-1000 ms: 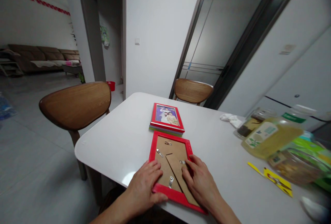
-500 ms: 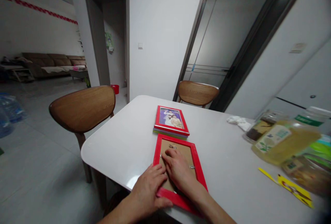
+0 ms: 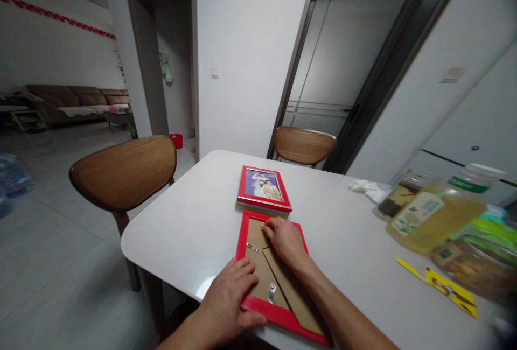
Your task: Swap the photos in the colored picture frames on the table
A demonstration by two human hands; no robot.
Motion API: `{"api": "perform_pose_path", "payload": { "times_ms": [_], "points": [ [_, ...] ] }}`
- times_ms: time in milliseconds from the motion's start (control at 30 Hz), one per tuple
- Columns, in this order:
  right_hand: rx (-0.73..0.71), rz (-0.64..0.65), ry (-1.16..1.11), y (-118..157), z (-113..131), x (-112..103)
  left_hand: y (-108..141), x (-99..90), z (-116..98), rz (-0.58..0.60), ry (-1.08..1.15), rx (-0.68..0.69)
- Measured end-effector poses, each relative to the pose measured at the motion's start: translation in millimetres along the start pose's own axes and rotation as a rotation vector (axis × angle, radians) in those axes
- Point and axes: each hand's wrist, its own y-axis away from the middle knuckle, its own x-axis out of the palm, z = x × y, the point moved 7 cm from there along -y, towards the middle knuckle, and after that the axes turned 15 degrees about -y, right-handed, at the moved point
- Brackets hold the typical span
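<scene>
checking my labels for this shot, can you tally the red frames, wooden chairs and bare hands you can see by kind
Red frames: 2 (face-down frame, stack's top frame)
Wooden chairs: 2 (nearer chair, farther chair)
Bare hands: 2 (left hand, right hand)
Total: 6

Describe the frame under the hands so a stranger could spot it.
At the near edge of the white table, the person's left hand and right hand touch a red-bordered frame. Beyond it, another red frame tops a stack and shows its photo. This one lies face down instead, showing brown backing and metal clips.
</scene>
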Motion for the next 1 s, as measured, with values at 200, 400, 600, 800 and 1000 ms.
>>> {"api": "perform_pose_path", "payload": {
  "times_ms": [200, 400, 600, 800, 1000],
  "points": [
    [0.094, -0.07, 0.019, -17, -17, 7, 0, 1.2, 0, 0.054, 0.006, -0.022],
    [0.119, -0.151, -0.025, -21, -23, 6, 2, 1.2, 0, 0.072, 0.002, -0.065],
    [0.1, -0.175, -0.165, -2, -38, -24, 1, -2.0, -9, 0.103, -0.054, -0.037],
    [0.206, -0.247, -0.401, 58, -68, -48, -3, 3.6, -30, 0.187, -0.106, 0.028],
    [0.448, -0.327, -1.169, 110, -77, -38, -4, -17.4, -43, 0.015, -0.005, 0.086]
  ]
}}
